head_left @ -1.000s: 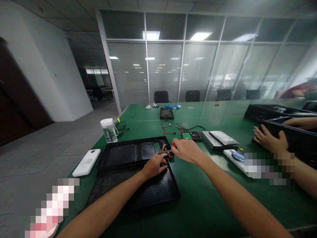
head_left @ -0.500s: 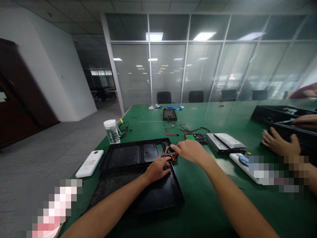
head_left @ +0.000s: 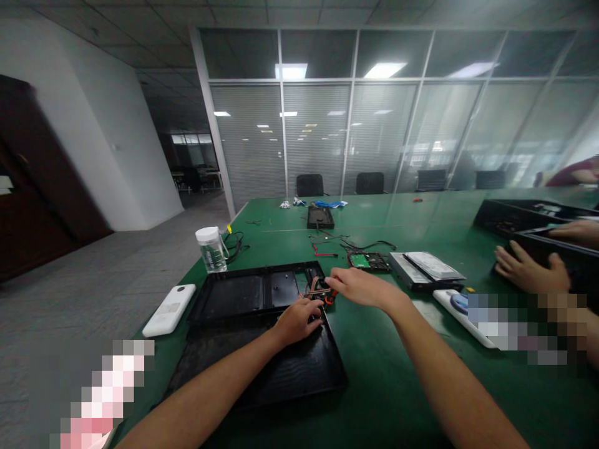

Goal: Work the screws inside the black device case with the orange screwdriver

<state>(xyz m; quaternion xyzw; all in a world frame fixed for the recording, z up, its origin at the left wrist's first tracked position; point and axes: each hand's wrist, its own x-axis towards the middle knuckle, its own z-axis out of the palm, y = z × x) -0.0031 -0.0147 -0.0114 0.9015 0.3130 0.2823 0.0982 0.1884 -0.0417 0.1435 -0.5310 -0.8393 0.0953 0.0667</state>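
Two shallow black case halves lie in front of me, the far one holding striped ribbon cables at its right end. My left hand reaches across the near half, its bent fingers on the inner edge beside the cables. What lies under those fingertips is mostly hidden. At the right end of the far half, my right hand is closed on a red-handled tool pointing down at the cables. The hand hides most of it, so its kind is unclear.
A water bottle and white phone stand left. A circuit board, hard drives and another phone lie right. Loose cables and a small black box lie farther back. A co-worker's hands handle a black case.
My right hand has shifted slightly and turned over the tool, covering more of its red handle. My left hand stays in place. The co-worker's far hand has moved a little.
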